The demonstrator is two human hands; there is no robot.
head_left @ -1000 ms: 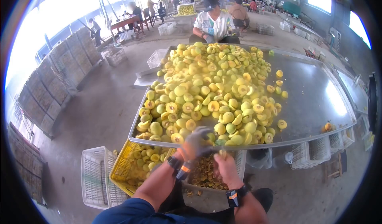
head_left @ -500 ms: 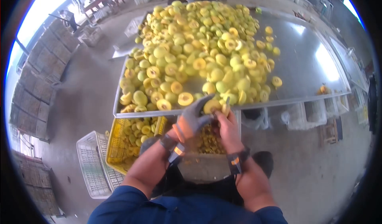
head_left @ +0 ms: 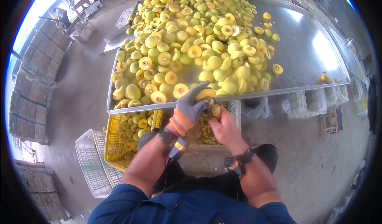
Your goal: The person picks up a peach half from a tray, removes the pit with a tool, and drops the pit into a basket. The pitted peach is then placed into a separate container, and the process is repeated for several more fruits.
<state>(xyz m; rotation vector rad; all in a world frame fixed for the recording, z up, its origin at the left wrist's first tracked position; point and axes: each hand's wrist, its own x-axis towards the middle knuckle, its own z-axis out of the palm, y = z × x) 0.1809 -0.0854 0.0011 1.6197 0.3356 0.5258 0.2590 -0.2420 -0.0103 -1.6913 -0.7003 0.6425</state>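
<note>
We have a round, yellow halved fruit point(head_left: 206, 93) clamped between the thumb and fingers of our grey-gloved left hand point(head_left: 189, 108), just beside the shiny grey metal table's point(head_left: 292, 61) near rim. Our bare right hand's point(head_left: 227, 126) fingers close round a short, yellowish tool point(head_left: 216, 111) against the fruit; a slip there could jab our glove. Beyond, knocking the loose yellow-green heap point(head_left: 182, 37) could spill pieces.
</note>
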